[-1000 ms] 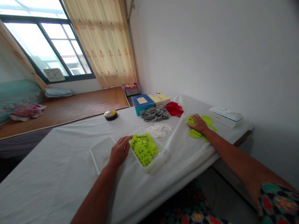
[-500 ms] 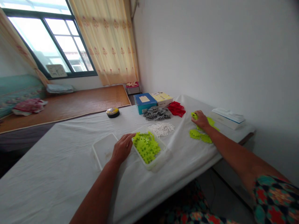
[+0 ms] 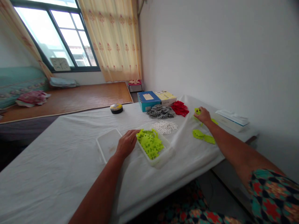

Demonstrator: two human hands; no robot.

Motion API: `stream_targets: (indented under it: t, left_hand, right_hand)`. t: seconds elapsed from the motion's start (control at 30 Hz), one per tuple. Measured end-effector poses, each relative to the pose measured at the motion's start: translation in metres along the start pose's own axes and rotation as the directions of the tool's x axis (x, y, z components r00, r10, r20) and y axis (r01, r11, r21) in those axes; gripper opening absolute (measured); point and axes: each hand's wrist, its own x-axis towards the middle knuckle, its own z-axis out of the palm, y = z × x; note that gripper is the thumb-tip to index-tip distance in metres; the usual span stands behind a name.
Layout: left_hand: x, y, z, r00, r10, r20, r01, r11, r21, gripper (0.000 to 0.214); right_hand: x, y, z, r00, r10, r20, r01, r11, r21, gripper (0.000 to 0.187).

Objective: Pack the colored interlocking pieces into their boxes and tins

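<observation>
My left hand (image 3: 127, 143) is at the left wall of a translucent plastic box (image 3: 157, 162), fingers closed over its rim. Flat lime-green plastic pieces (image 3: 149, 143), with toothed edges, fill that box. Over at the right, my right hand (image 3: 203, 115) pinches some lime-green plastic pieces (image 3: 197, 110) between thumb and fingers. More lime-green pieces (image 3: 203, 137) lie on the white cloth just below it, and a few others are partly hidden behind the wrist. A shallow translucent lid (image 3: 109, 143) rests on the cloth left of my left hand.
White frame-like pieces (image 3: 164, 127), a grey heap (image 3: 160, 111) and a red heap (image 3: 180, 108) lie beyond the box. Behind them stand a blue carton (image 3: 149, 101) and a yellow carton (image 3: 165, 97). A round tin (image 3: 116, 108) sits far left, a tissue pack (image 3: 232, 120) far right.
The view has shifted a little. Fewer lime-green pieces show on the cloth by my right hand, which has risen slightly with its pieces. My left hand stays at the box.
</observation>
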Motion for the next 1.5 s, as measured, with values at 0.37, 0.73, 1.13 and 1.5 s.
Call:
stream_targets:
  t: [0.37,0.73,1.13,1.5]
  left_hand:
    - [0.001,0.005,-0.001,0.999,-0.043,0.004,0.043,0.999,0.003,0.04]
    - [0.0,0.006,-0.003,0.998,-0.054,0.012,0.054,0.998,-0.007,0.044]
    - [-0.001,-0.002,0.002,0.999,-0.041,0.019,0.041,0.999,-0.002,0.041]
    - [-0.002,-0.007,0.002,0.999,-0.04,0.008,0.04,0.999,0.007,0.038]
  right_hand:
    - [-0.049,-0.211,-0.039,0.995,-0.029,0.097,-0.067,0.528,0.846,0.031]
    - [-0.142,-0.265,-0.073,0.491,-0.815,0.308,0.515,0.557,0.652,0.029]
    - [-0.045,-0.118,-0.059,0.844,-0.315,0.434,0.305,0.948,0.095,0.041]
    - [-0.016,0.012,-0.016,0.905,-0.025,0.424,0.108,0.979,-0.173,0.046]
